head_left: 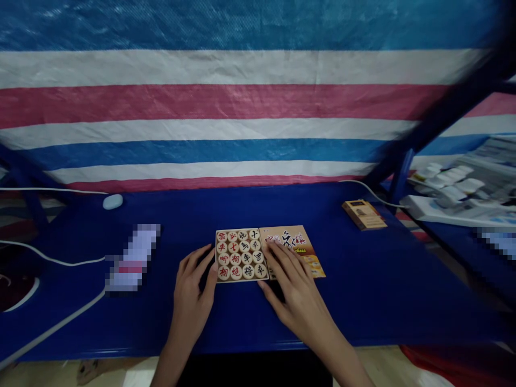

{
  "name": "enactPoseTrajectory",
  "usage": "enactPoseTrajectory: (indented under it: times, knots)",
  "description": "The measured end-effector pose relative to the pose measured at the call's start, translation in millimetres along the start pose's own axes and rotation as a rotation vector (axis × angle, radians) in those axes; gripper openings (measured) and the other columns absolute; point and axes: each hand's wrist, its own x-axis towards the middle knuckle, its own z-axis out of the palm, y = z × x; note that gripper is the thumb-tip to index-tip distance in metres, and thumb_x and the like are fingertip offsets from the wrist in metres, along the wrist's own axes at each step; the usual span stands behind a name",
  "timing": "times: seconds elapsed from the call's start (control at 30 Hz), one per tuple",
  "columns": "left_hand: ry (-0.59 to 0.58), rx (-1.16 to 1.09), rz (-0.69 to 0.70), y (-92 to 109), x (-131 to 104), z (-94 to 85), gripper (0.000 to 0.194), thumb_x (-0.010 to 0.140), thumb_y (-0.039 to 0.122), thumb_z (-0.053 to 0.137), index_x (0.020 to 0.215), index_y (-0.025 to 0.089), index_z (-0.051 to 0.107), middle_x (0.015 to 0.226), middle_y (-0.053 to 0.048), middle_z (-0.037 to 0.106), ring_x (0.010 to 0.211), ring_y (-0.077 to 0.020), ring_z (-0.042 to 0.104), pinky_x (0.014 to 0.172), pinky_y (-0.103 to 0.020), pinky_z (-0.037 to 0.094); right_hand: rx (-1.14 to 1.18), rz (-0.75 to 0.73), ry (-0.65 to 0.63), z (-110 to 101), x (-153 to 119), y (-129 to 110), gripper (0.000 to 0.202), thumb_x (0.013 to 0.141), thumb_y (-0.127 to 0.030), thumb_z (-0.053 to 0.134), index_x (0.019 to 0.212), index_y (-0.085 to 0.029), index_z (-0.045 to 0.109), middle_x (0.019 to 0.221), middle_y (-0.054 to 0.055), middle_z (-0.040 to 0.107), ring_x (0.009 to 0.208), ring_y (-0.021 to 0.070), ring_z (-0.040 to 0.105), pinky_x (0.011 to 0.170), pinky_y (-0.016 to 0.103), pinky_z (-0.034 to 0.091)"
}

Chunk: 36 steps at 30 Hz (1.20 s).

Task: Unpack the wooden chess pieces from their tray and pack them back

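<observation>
An open box of round Chinese chess pieces (241,254), marked in red and black characters, lies on the blue table (250,317). The pieces sit in rows of several. My left hand (195,285) is at the box's left edge, thumb along its side and fingers apart. Against the box's right side lies its printed lid (312,255), marked "chess". My right hand (292,279) rests over the lid's left part with fingers spread, the thumb near the box's lower right corner. Neither hand is closed round anything.
A blurred-out phone (135,258) and white cables lie on the left, with a light blue case (113,202) behind. A small cardboard box (365,215) sits at the back right. Beyond it is a power strip (451,210) with plugs. Striped sheeting hangs behind.
</observation>
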Motion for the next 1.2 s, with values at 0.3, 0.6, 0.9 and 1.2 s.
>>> enactPoseTrajectory:
  times: [0.3,0.6,0.9,1.2]
  knots:
    - [0.000,-0.018,-0.029,0.1,-2.8,-1.3,0.035,0.103,0.037,0.052,0.136,0.036,0.060,0.139,-0.002,0.061,0.134,-0.0268,0.048,0.110,-0.058,0.045,0.008,0.009,0.017,-2.7,1.1,-1.4,0.069,0.100,-0.037,0.054,0.161,-0.024,0.024,0.159,0.008,0.043,0.147,0.0306,0.040,0.117,0.056,0.040]
    - [0.005,-0.015,-0.023,-1.3,-2.8,0.4,0.035,0.103,0.037,0.050,0.138,0.037,0.058,0.139,-0.001,0.061,0.133,-0.0253,0.049,0.110,-0.054,0.045,-0.012,-0.043,0.054,-0.8,1.0,1.0,0.063,0.100,-0.036,0.057,0.157,-0.021,0.034,0.155,0.008,0.049,0.145,0.0287,0.043,0.116,0.053,0.043]
    - [0.287,0.149,0.164,18.1,-11.6,-3.5,0.012,0.091,0.031,0.068,0.100,0.023,0.067,0.099,-0.005,0.064,0.095,-0.0225,0.062,0.084,-0.042,0.052,0.104,-0.070,0.185,-10.4,0.9,-1.2,0.035,0.095,-0.026,0.066,0.130,-0.020,0.062,0.136,0.009,0.063,0.135,0.0284,0.051,0.109,0.051,0.047]
    - [0.158,0.149,0.116,11.4,-18.2,1.1,0.025,0.091,0.037,0.069,0.113,0.026,0.068,0.104,-0.005,0.062,0.091,-0.0203,0.066,0.079,-0.037,0.056,0.174,0.028,0.218,-10.3,10.7,-10.1,0.020,0.092,-0.025,0.070,0.111,-0.023,0.070,0.101,0.006,0.065,0.097,0.0228,0.059,0.084,0.040,0.048]
